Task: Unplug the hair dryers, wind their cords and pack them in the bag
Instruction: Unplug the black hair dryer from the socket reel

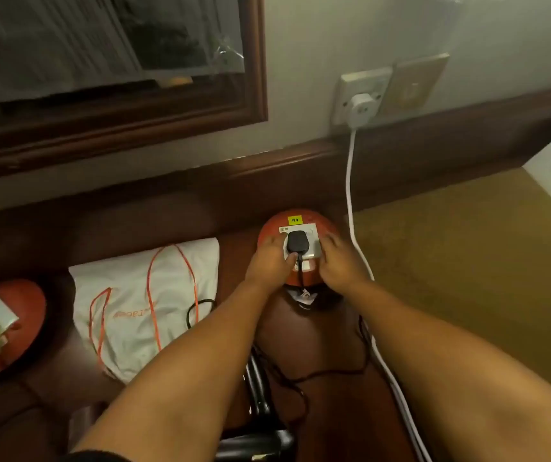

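Note:
A black plug point(295, 243) sits in the white socket plate point(314, 250) on top of a red dome-shaped socket unit point(304, 218) at the centre of the dark wooden desk. My left hand point(267, 261) pinches the plug from its left side, thumb at its lower end. My right hand point(339, 263) rests on the plate and dome just right of the plug. The plug's black cord point(320, 373) runs down across the desk toward me. A black hair dryer part point(260, 391) shows between my forearms, mostly hidden. A white bag point(134, 315) with orange drawstrings lies flat to the left.
A second red socket dome point(17, 328) with something plugged in stands at the far left. A white cable point(350, 181) drops from a wall socket point(357, 105) and runs along the desk's right side. A framed mirror point(100, 61) hangs on the wall behind.

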### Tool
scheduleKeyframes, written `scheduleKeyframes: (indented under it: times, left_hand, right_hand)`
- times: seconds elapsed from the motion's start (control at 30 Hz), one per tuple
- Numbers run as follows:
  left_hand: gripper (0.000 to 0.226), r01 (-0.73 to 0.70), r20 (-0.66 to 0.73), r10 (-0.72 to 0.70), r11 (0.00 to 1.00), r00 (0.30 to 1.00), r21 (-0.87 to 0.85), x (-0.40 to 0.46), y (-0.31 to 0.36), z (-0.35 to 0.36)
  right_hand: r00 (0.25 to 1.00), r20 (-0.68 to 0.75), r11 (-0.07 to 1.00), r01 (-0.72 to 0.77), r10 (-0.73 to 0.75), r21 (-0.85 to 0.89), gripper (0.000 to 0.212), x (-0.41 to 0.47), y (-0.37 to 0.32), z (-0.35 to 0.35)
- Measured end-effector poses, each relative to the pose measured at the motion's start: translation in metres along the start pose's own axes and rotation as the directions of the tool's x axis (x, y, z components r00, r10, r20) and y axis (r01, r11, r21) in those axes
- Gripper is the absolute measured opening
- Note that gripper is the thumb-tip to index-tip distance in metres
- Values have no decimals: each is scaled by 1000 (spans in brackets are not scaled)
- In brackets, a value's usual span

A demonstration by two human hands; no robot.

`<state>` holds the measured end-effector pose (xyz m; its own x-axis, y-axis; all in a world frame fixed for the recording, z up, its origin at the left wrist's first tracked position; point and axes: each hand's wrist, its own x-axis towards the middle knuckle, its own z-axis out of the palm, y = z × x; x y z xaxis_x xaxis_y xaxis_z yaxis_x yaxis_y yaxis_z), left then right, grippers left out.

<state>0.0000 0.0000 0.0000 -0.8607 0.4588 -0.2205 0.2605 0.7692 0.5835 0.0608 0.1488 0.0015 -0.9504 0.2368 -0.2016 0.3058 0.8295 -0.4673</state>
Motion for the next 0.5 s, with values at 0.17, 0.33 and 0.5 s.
scheduleKeyframes:
  times: [0.17, 0.33, 0.5]
  left_hand:
    - [55, 31, -20, -33, 997, 999, -76, 20, -1, 15]
    - [70, 107, -21, -108, 993, 994, -53, 31, 2, 22]
    - [62, 157, -35, -159, 987, 987, -33, 36, 6, 25]
  right_hand:
    - [995, 96, 998, 37, -33, -43, 65, 26, 14, 7]
    - [995, 95, 995, 49, -41, -90, 68, 31, 17, 11]
    - [996, 71, 991, 57, -49, -120, 68, 29, 17, 14]
